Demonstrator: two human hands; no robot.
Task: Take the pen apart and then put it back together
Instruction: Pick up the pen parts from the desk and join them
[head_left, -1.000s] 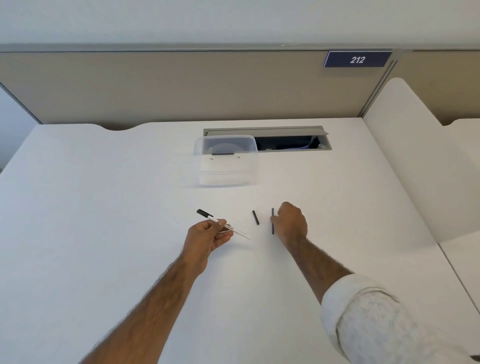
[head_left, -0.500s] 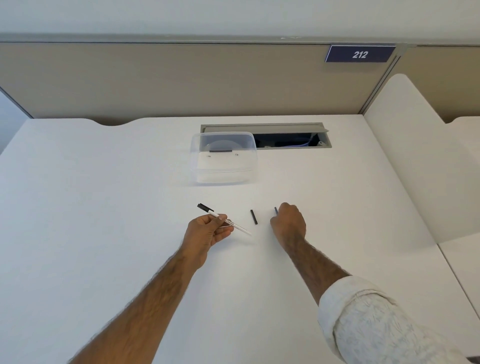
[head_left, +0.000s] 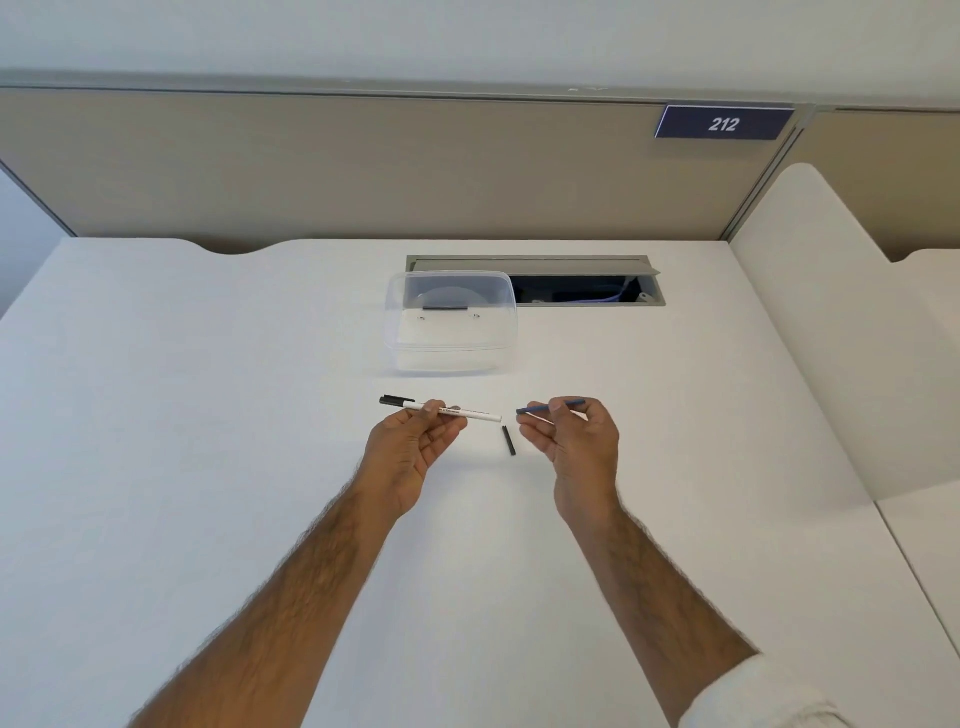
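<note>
White numerals "212" stood on a dark blue sign (head_left: 723, 123) well behind the clear plastic box (head_left: 451, 322). In front of that box, the left hand (head_left: 410, 452) pinched a white pen barrel (head_left: 457, 411) whose small print was unreadable, and the right hand (head_left: 576, 441) pinched a thin blue refill (head_left: 540, 408). A short black piece (head_left: 508, 440) lay on the white desk (head_left: 208, 415) between the hands.

White desk (head_left: 208, 467), clear tub (head_left: 451, 332), black cap (head_left: 508, 440)

Office cubicle: white desk (head_left: 208, 415); beige partition (head_left: 363, 166); numbered sign (head_left: 723, 123).
</note>
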